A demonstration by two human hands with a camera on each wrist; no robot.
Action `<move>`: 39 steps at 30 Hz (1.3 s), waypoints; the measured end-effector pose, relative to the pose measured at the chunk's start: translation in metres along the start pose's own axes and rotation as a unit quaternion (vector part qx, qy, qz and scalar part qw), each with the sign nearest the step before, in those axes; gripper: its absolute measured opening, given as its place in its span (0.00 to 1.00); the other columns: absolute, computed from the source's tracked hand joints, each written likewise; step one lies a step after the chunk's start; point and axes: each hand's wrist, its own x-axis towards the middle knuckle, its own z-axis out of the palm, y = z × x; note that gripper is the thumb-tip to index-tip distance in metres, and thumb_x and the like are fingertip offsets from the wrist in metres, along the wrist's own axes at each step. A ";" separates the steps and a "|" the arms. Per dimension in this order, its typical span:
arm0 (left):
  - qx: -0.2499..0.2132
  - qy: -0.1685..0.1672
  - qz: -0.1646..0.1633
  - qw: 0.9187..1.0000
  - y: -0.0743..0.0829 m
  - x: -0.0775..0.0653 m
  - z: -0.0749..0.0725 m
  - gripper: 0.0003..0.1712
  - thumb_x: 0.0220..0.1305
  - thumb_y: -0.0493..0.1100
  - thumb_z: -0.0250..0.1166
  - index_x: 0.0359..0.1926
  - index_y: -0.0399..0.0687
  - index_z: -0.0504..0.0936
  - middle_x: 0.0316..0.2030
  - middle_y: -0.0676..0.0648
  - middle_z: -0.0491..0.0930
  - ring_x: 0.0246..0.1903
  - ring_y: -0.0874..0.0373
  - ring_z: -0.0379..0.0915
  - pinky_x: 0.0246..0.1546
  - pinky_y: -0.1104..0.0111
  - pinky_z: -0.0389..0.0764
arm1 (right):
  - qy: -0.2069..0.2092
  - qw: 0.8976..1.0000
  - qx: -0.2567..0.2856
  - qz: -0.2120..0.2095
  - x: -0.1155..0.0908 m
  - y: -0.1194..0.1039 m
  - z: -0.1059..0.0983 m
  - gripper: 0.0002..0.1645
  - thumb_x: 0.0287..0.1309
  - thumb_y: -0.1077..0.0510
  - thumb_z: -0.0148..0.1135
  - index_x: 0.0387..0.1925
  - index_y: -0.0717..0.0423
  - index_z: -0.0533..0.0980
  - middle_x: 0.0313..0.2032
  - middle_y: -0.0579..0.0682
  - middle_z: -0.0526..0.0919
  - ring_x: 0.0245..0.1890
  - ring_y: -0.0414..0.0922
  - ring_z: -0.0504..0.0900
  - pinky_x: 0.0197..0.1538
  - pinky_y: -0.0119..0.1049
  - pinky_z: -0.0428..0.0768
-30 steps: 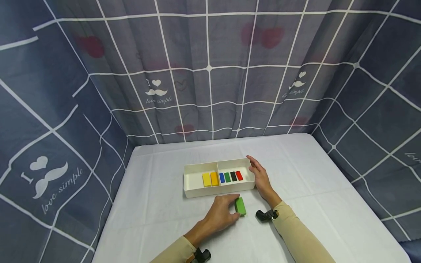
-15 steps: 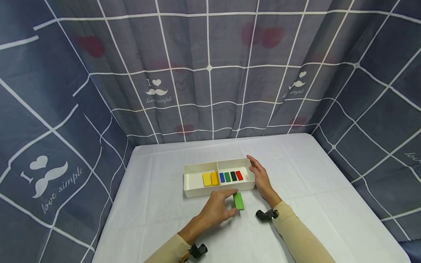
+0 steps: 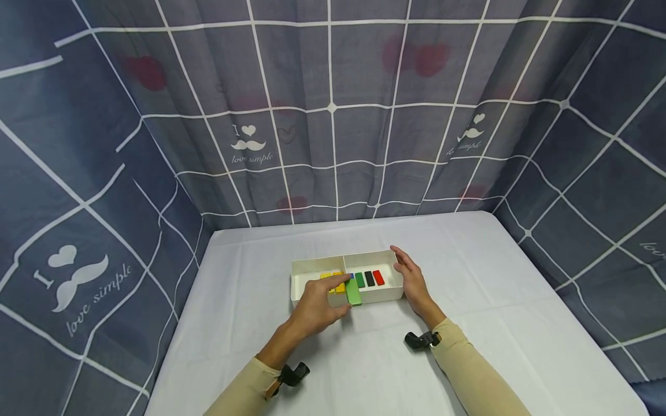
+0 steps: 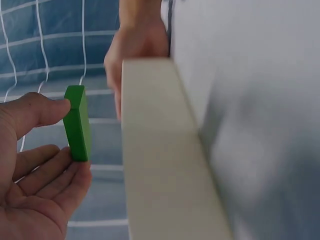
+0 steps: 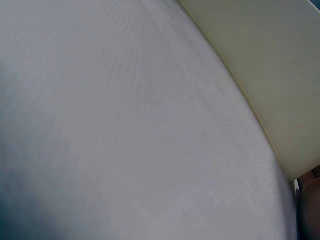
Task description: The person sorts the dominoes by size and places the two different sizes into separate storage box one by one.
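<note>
My left hand (image 3: 312, 306) pinches a green rectangular block (image 4: 77, 125) by its ends, between thumb and fingertips. In the head view that block overlaps the front wall of a white two-compartment box (image 3: 385, 293); the left wrist view shows it raised beside the box's wall. My right hand (image 3: 414, 287) lies against the box's right end, fingers extended along it. Two yellow blocks (image 3: 340, 288) in the left compartment are partly covered by my left hand. The right compartment holds a blue block (image 3: 351, 276), mostly hidden, a smaller green block (image 3: 359, 281), a black block (image 3: 369, 279) and a red block (image 3: 378, 278).
The box stands on a table with a white cloth (image 3: 468, 260). A thin divider splits the box inside. Dark grid-patterned curtains (image 3: 291, 133) rise behind the table and on both sides. Each wrist wears a small black camera (image 3: 421, 341).
My left hand has carried the green block from in front of the box up and leftward to over its front wall. The right hand and the box have stayed in place.
</note>
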 end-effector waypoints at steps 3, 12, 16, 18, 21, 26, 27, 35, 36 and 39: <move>-0.001 0.010 -0.017 1.000 -0.008 0.003 -0.013 0.37 0.58 0.34 0.83 0.69 0.39 0.84 0.65 0.41 0.87 0.67 0.44 0.83 0.68 0.50 0.84 | 0.001 1.000 0.001 -0.002 0.001 0.001 0.000 0.32 0.84 0.64 0.46 0.83 0.56 0.65 0.87 0.54 0.58 0.89 0.53 0.49 0.90 0.53 0.46; 0.017 0.020 -0.031 0.999 -0.039 0.010 -0.041 0.39 0.58 0.34 0.84 0.70 0.39 0.83 0.64 0.42 0.87 0.66 0.44 0.84 0.68 0.48 0.84 | 0.001 1.000 -0.004 -0.008 0.000 0.002 -0.001 0.31 0.84 0.64 0.45 0.83 0.57 0.65 0.87 0.56 0.58 0.89 0.56 0.49 0.89 0.56 0.46; 0.018 0.015 -0.038 0.999 -0.051 0.010 -0.047 0.39 0.57 0.34 0.84 0.70 0.39 0.83 0.65 0.41 0.87 0.67 0.43 0.82 0.69 0.47 0.82 | 0.004 1.000 -0.004 -0.004 0.000 0.002 -0.001 0.31 0.84 0.64 0.45 0.83 0.56 0.66 0.86 0.55 0.58 0.89 0.54 0.49 0.90 0.54 0.46; 0.018 0.007 -0.041 0.999 -0.056 0.010 -0.048 0.39 0.58 0.34 0.83 0.71 0.40 0.83 0.66 0.41 0.86 0.68 0.42 0.82 0.70 0.46 0.82 | 0.006 1.000 -0.001 -0.002 0.000 0.002 -0.001 0.31 0.84 0.64 0.46 0.83 0.55 0.66 0.86 0.54 0.59 0.89 0.54 0.50 0.90 0.54 0.46; 0.019 -0.003 -0.045 0.999 -0.064 0.011 -0.050 0.39 0.58 0.33 0.83 0.71 0.39 0.83 0.67 0.40 0.85 0.69 0.42 0.81 0.70 0.47 0.82 | 0.007 1.000 0.001 -0.001 0.000 0.001 0.000 0.31 0.84 0.64 0.46 0.83 0.54 0.67 0.86 0.54 0.59 0.89 0.53 0.50 0.90 0.53 0.47; 0.032 -0.015 -0.049 0.998 -0.072 0.013 -0.050 0.39 0.58 0.33 0.83 0.71 0.38 0.82 0.68 0.40 0.84 0.70 0.42 0.80 0.70 0.48 0.82 | 0.004 1.000 0.003 -0.001 0.000 -0.001 0.001 0.31 0.85 0.63 0.45 0.83 0.53 0.66 0.86 0.52 0.59 0.89 0.52 0.50 0.90 0.52 0.47; 0.037 -0.018 -0.048 0.998 -0.074 0.014 -0.051 0.39 0.58 0.34 0.83 0.71 0.38 0.82 0.68 0.40 0.84 0.70 0.42 0.80 0.70 0.48 0.82 | 0.003 1.000 0.003 -0.001 0.000 -0.001 0.001 0.31 0.85 0.63 0.45 0.83 0.53 0.66 0.87 0.53 0.58 0.89 0.52 0.50 0.90 0.52 0.47; 0.083 -0.048 -0.044 0.994 -0.077 0.018 -0.055 0.38 0.59 0.34 0.83 0.70 0.35 0.82 0.67 0.37 0.84 0.68 0.40 0.81 0.69 0.46 0.83 | 0.007 1.000 0.007 0.006 0.001 0.000 0.001 0.32 0.83 0.65 0.46 0.83 0.55 0.66 0.86 0.54 0.59 0.89 0.52 0.50 0.90 0.51 0.46; 0.088 -0.053 -0.042 0.994 -0.078 0.018 -0.055 0.38 0.59 0.34 0.83 0.70 0.35 0.82 0.67 0.37 0.84 0.68 0.40 0.82 0.69 0.47 0.83 | 0.007 1.000 0.007 0.006 0.001 0.000 0.001 0.32 0.83 0.65 0.46 0.83 0.55 0.66 0.86 0.54 0.59 0.89 0.53 0.49 0.90 0.52 0.46; 0.104 -0.065 -0.034 0.992 -0.078 0.020 -0.056 0.38 0.59 0.33 0.83 0.70 0.33 0.82 0.65 0.36 0.85 0.67 0.40 0.83 0.68 0.47 0.83 | 0.009 1.000 0.005 0.006 0.000 0.000 0.001 0.32 0.83 0.65 0.46 0.83 0.55 0.67 0.86 0.55 0.59 0.89 0.53 0.50 0.90 0.52 0.46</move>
